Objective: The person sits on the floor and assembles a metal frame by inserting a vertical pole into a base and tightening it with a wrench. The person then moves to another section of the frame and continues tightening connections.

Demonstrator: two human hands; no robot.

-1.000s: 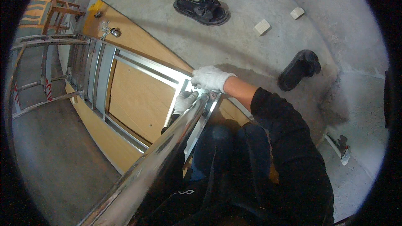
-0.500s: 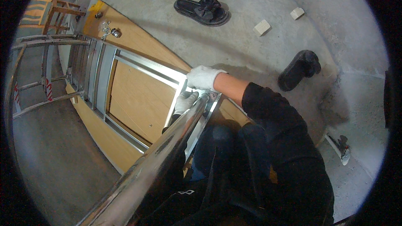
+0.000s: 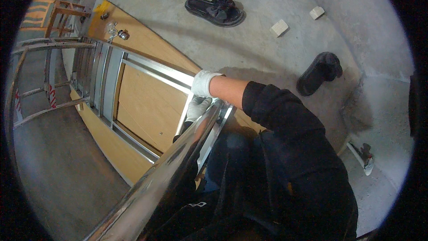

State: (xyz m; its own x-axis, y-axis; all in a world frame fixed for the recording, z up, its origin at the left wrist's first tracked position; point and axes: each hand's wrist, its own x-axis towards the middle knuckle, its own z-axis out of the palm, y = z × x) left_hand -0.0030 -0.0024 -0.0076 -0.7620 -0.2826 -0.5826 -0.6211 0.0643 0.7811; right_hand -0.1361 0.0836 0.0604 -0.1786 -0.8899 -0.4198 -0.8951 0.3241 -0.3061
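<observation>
A silvery metal frame [image 3: 180, 78] lies across a wooden board [image 3: 138, 100]. A thick, shiny metal tube [image 3: 176, 154] slants up from the lower left to the frame's near corner, partly covering my left forearm. My left hand [image 3: 197, 109], in a pale work glove, is closed at that corner beside the tube's far end; whatever its fingers grip is hidden. Just above it, my right hand [image 3: 203, 84], also gloved, rests closed over the frame's corner with the wrist bent. Its fingertips are out of sight.
Metal rungs and curved tubes [image 3: 53, 44] extend left from the frame. A wooden chair [image 3: 44, 15] stands at the far left. Small metal parts [image 3: 122, 34] lie on the board's far end. Two black slippers [image 3: 216, 11] and pale blocks [image 3: 280, 28] are on the concrete floor.
My right hand has shifted slightly left and toward me, its wrist turning so the fingers are more hidden. My right forearm moved left with it. The left hand stays nearly in place.
</observation>
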